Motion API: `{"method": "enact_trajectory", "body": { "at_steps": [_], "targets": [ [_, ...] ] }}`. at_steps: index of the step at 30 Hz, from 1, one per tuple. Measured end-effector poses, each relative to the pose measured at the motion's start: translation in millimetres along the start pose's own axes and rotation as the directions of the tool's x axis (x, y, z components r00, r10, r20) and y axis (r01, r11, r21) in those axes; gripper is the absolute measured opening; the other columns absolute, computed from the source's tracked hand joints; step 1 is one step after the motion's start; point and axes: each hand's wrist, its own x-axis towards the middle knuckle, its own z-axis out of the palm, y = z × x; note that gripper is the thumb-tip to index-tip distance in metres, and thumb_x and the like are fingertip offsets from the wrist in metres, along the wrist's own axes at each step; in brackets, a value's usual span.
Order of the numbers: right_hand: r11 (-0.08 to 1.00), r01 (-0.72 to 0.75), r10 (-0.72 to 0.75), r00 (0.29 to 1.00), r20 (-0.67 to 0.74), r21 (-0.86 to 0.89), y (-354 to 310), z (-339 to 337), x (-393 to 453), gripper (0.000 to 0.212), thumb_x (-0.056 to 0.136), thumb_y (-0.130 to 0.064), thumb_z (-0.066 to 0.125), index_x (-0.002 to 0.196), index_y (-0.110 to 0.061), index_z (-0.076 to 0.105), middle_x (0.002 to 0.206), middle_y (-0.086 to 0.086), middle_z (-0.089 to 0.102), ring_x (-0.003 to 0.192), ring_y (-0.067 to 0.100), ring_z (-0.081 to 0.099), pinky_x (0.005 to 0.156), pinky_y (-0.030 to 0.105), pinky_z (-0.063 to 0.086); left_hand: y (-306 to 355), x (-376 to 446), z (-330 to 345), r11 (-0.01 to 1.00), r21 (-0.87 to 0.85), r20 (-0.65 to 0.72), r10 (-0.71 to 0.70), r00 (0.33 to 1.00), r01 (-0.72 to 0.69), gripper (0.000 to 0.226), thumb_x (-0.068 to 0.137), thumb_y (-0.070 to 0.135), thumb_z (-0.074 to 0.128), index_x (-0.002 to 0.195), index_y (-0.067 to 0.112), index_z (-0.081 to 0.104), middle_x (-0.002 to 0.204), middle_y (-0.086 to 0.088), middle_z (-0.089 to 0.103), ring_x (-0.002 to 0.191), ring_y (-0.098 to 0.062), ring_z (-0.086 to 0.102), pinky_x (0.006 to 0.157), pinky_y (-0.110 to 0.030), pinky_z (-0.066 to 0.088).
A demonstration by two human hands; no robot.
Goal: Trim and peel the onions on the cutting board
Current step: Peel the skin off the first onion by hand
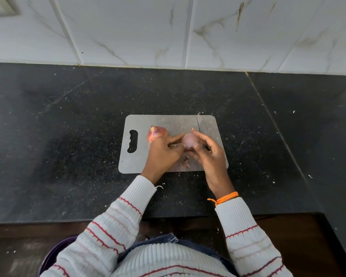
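Note:
A pale pink, mostly peeled onion (189, 141) is held just above the grey cutting board (164, 121). My left hand (164, 151) and my right hand (207, 150) both grip it, fingers curled round its sides. A second onion (156, 133), still in its reddish skin, lies on the board just left of my left hand. A knife (199, 122) lies on the board's far right part, its blade pointing away from me and its handle hidden under my right hand. Peeled skin scraps (185, 162) lie on the board beneath my hands.
The board sits on a dark speckled stone counter (68, 136) dotted with small white flecks. A white tiled wall (168, 31) rises behind it. A dark purple bin rim (54, 254) shows at the lower left, below the counter edge.

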Motion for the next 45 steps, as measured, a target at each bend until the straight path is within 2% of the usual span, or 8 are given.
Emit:
{"method": "enact_trajectory", "body": {
  "at_steps": [5,13,19,24,27,33,39,45],
  "targets": [
    [0.999,0.025,-0.025,1.0,0.002,-0.041,2,-2,1,0.027,0.089,-0.01,0.062,0.113,-0.022,0.065,0.121,0.001,0.063,0.115,0.018,0.058,0.094,0.046,0.051,5,-2,0,0.999,0.029,-0.018,0.032,0.999,-0.031,0.03,0.083,0.01,0.069,0.113,0.012,0.068,0.099,0.004,0.071,0.085,0.005,0.065,0.082,-0.015,0.052],
    [0.992,0.034,-0.033,0.999,0.009,-0.121,3,-5,1,0.035,0.087,-0.005,0.063,0.12,-0.016,0.062,0.125,0.001,0.061,0.113,0.015,0.059,0.095,0.044,0.051,1,-1,-1,0.998,-0.057,-0.016,-0.019,1.0,0.018,0.032,0.076,0.008,0.074,0.108,0.009,0.07,0.097,-0.002,0.073,0.088,-0.007,0.069,0.085,-0.027,0.055],
    [0.976,0.07,-0.065,0.997,0.031,-0.208,4,-3,-3,0.039,0.086,0.0,0.063,0.113,-0.029,0.061,0.124,-0.004,0.058,0.112,0.013,0.058,0.095,0.04,0.051,-1,-1,2,1.0,-0.012,-0.053,-0.006,0.999,0.005,0.029,0.076,0.006,0.075,0.104,0.01,0.071,0.096,-0.001,0.073,0.084,-0.005,0.068,0.079,-0.02,0.055],
    [1.0,0.009,-0.009,1.0,0.027,-0.027,-2,-7,-5,0.033,0.093,0.004,0.05,0.117,-0.017,0.059,0.13,0.004,0.054,0.107,0.005,0.06,0.084,0.026,0.054,0,-3,1,0.985,-0.164,-0.004,-0.053,0.999,0.052,0.028,0.082,-0.007,0.062,0.103,0.01,0.069,0.096,-0.009,0.072,0.081,-0.013,0.07,0.078,-0.025,0.057],
    [0.996,-0.025,0.021,0.999,0.042,0.091,-3,-7,-6,0.032,0.095,0.001,0.047,0.115,-0.021,0.06,0.129,0.004,0.055,0.115,0.014,0.057,0.082,0.024,0.054,0,-4,4,0.979,-0.199,0.035,-0.033,0.999,0.039,0.031,0.082,-0.007,0.062,0.108,0.009,0.067,0.097,-0.002,0.071,0.086,-0.007,0.069,0.076,-0.018,0.054],
    [0.958,-0.148,0.144,0.989,0.035,0.245,-5,-4,-9,0.018,0.094,-0.005,0.049,0.105,-0.017,0.056,0.103,0.0,0.066,0.095,0.015,0.066,0.078,0.027,0.056,3,-7,7,0.963,-0.27,0.122,0.016,0.992,0.018,0.045,0.08,-0.007,0.066,0.115,0.02,0.06,0.101,0.011,0.068,0.094,0.001,0.065,0.076,-0.016,0.052],
    [0.99,-0.119,0.119,0.993,0.002,0.074,-1,-3,-10,0.012,0.092,-0.009,0.056,0.102,-0.014,0.061,0.1,0.003,0.069,0.092,0.014,0.068,0.077,0.026,0.056,6,-10,3,0.977,-0.211,0.161,0.047,0.986,-0.012,0.052,0.086,-0.01,0.057,0.128,0.021,0.051,0.108,0.007,0.062,0.087,0.006,0.063,0.072,-0.01,0.048],
    [0.905,0.213,-0.264,0.96,-0.094,-0.368,-3,-3,-10,0.014,0.087,-0.006,0.062,0.094,-0.016,0.068,0.092,-0.011,0.065,0.088,0.0,0.062,0.077,0.011,0.047,1,-12,0,0.994,-0.109,0.178,0.024,0.984,-0.005,0.052,0.088,-0.006,0.054,0.136,0.013,0.047,0.109,0.008,0.057,0.084,0.0,0.056,0.068,-0.01,0.047]
  ]
}}
